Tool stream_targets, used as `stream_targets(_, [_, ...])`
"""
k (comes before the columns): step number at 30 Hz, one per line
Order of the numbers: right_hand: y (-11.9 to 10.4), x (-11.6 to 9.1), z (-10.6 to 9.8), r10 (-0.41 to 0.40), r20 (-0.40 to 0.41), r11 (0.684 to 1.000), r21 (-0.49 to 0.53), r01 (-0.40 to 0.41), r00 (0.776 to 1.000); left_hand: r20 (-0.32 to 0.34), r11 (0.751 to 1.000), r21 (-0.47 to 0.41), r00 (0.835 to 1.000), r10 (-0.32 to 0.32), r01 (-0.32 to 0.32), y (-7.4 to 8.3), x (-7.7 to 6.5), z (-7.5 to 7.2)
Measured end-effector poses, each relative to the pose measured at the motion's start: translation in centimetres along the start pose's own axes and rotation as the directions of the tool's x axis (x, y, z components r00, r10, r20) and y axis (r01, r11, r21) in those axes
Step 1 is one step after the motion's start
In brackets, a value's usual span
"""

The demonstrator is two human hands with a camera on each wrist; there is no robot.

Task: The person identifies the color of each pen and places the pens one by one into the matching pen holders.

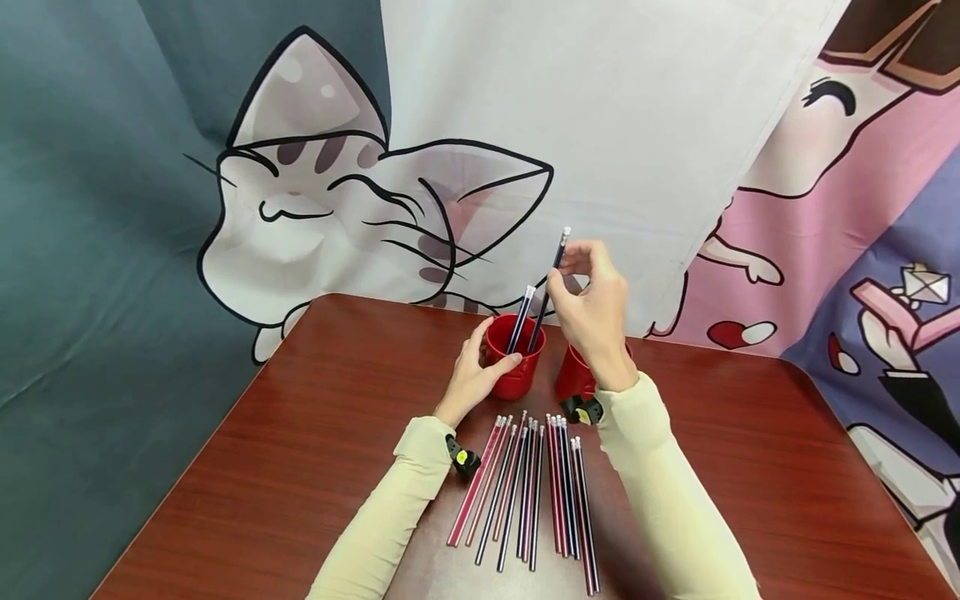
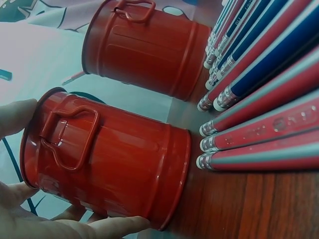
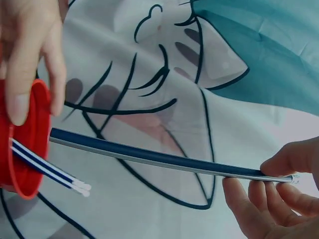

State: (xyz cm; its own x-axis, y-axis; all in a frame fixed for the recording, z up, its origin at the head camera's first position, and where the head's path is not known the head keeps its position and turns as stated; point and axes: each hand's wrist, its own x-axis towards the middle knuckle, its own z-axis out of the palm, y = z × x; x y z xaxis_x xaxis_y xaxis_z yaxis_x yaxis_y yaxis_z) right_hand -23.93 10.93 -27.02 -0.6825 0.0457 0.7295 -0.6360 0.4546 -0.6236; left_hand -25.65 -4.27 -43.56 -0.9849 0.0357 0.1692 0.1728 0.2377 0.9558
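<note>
My left hand (image 1: 477, 371) grips a red metal cup (image 1: 516, 385) by its side, thumb across the near rim. A small wire handle shows on this cup (image 2: 127, 157) in the left wrist view. Blue-and-white pencils (image 1: 520, 321) lean inside it, eraser ends up. Above the mouth, my right hand (image 1: 594, 312) pinches a dark blue striped pencil (image 3: 149, 155) close to its eraser end. That pencil slants down toward the cup, its lower end right at the rim in the right wrist view. A second red cup (image 1: 573, 375) stands to the right, partly hidden behind my right wrist.
Several red striped pencils (image 1: 480, 475) and dark blue pencils (image 1: 517, 500) lie in a loose row on the brown wooden table (image 1: 315, 433), erasers toward the cups. Close behind the table hangs a cartoon cat curtain (image 1: 600, 108).
</note>
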Motion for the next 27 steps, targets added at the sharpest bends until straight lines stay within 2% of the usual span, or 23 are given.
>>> stream_targets(4, [1.0, -0.3, 0.5, 0.020, 0.003, 1.000, 0.016, -0.020, 1.000, -0.002, 1.000, -0.013, 1.000, 0.004, -0.004, 0.0, 0.0, 0.0])
stream_targets(10, [2.5, -1.0, 1.4, 0.003, 0.004, 1.000, 0.011, -0.003, 1.000, 0.006, 0.999, -0.044, 1.000, -0.001, 0.001, 0.1, -0.1, 0.0])
stream_targets(17, [4.0, -2.5, 2.2, -0.016, 0.077, 1.000, -0.012, 0.017, 0.997, 0.001, 0.999, -0.036, 1.000, -0.009, 0.010, 0.1, 0.0, 0.1])
stream_targets(22, [4.9, -3.8, 2.7, 0.016, 0.112, 1.000, -0.015, -0.014, 0.994, -0.006, 1.000, -0.011, 1.000, -0.027, 0.027, 0.0, 0.0, 0.2])
stream_targets(27, [5.8, -5.3, 3.4, 0.042, 0.146, 0.999, -0.030, -0.038, 0.988, -0.015, 1.000, 0.002, 1.000, -0.016, 0.016, -0.1, 0.0, 0.2])
